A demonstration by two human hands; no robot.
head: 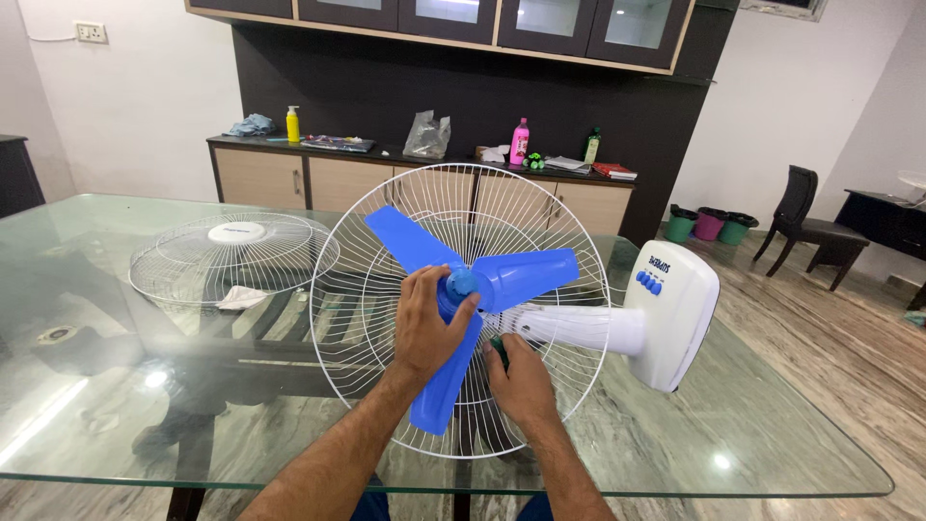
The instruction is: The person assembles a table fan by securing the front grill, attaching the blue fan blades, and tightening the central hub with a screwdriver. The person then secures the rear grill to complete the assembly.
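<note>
A white table fan lies on its side on the glass table (116, 415), its rear guard (386, 405) facing the camera with the blue three-bladed propeller (526, 275) seated inside it. The person's left hand (429, 328) is curled around the blue hub cap (461, 285) at the centre of the blades, fingers wrapped over it in a firm grip. The right hand (521, 381) sits just below and to the right, closed around a small dark green object — only a sliver of it shows, so what it is cannot be told — pressed in near the back of the guard where the white neck (579, 328) of the fan joins.

The front guard (236, 256), a round white wire cage with a plain centre disc, lies flat on the table well apart to the left, with a small pale cloth (241, 297) just beside it. The fan's base (675, 314) with its blue buttons rests at the right end.

Judging by this layout, the front cage is already off and the blade is still on its shaft — the hub cap is the part in hand. Whether the blade is being loosened or tightened cannot be told from this view. Beyond the table stands a sideboard (415, 174) carrying bottles and oddments.
</note>
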